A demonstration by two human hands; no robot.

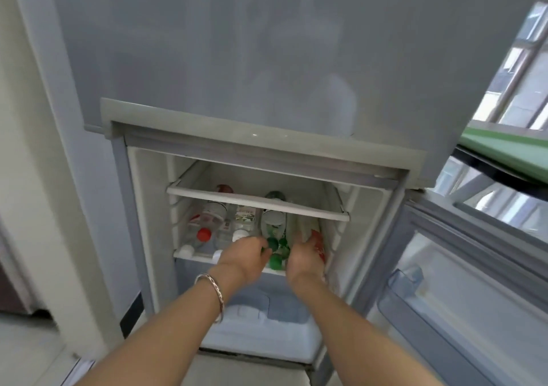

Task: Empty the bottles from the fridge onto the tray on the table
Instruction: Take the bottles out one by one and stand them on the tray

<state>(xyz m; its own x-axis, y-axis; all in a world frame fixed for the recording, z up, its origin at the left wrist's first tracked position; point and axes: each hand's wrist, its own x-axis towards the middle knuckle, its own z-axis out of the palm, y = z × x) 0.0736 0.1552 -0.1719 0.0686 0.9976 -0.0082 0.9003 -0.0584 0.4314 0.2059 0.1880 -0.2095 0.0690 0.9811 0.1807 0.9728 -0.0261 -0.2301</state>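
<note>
The fridge's lower compartment stands open. Several bottles lie on its lower shelf with caps toward me: a red-capped bottle, a white-capped bottle, and green-capped bottles in the middle. My left hand reaches in, its fingers curled round a green cap. Just to the right, my right hand grips a red-labelled bottle against the shelf's right side. The tray and the table are out of view.
A glass shelf hangs closely above the bottles. Below them is a clear crisper drawer. The open fridge door with a clear door bin is at my right. A wall runs along the left.
</note>
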